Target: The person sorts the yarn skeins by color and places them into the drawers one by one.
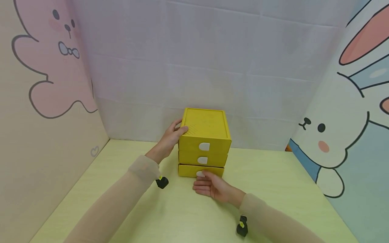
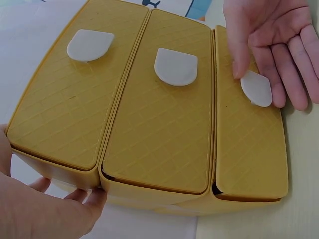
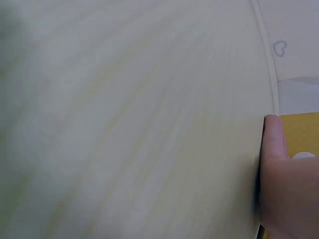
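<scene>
A yellow three-drawer box (image 1: 206, 125) stands on the table, with a white tab on each drawer front. My left hand (image 1: 168, 140) grips its upper left side, the thumb on the top edge and the fingers spread along the side wall. At the bottom drawer (image 1: 186, 170), my right hand (image 1: 215, 188) has its palm turned up. Its thumb and index finger pinch the lowest white tab (image 2: 257, 88); the other fingers extend below it. A dark gap shows along the bottom drawer's upper edge. The middle drawer (image 2: 154, 124) and top drawer (image 2: 65, 104) sit nearly flush.
The box stands on a pale yellow-green table (image 1: 258, 189), close to a white cloth backdrop (image 1: 197, 67). A panel with a pink cartoon figure (image 1: 54, 81) rises at the left, and one with a white rabbit (image 1: 343, 135) at the right. Small black devices hang under both wrists.
</scene>
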Tool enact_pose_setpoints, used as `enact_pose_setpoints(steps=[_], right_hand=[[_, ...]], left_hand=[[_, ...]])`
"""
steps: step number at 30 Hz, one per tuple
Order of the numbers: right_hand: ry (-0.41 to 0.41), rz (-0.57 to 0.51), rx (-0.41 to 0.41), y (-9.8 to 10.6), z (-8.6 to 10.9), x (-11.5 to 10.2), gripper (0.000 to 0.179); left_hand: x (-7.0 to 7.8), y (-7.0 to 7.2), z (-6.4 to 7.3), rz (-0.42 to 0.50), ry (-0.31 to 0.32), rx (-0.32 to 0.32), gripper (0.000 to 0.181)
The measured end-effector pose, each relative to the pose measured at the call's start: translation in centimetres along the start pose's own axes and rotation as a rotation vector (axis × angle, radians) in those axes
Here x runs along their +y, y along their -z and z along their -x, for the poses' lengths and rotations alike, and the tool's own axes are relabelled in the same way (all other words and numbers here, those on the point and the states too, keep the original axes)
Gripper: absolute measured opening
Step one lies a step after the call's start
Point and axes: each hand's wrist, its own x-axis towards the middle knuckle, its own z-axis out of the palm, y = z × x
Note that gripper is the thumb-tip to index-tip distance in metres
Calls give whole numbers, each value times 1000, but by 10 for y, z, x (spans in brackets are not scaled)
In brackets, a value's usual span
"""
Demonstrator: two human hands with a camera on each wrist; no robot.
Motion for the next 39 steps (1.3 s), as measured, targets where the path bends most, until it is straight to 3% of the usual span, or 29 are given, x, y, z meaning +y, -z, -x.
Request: enact_pose_setpoints(steps=[24,29,34,39], right_hand=[[19,17,64,-9,-4,-1,59],[3,13,28,-8,-5,-2,61],[-54,45,-41,2,1,-6,67],[-76,193,-19,16,22,-21,56]], left_hand=[[9,4,6,18,51,-3,71],[8,6,5,26,55,-7,72],[4,15,10,4,32,-49,73],[3,36,23,-72,-10,-71,72]])
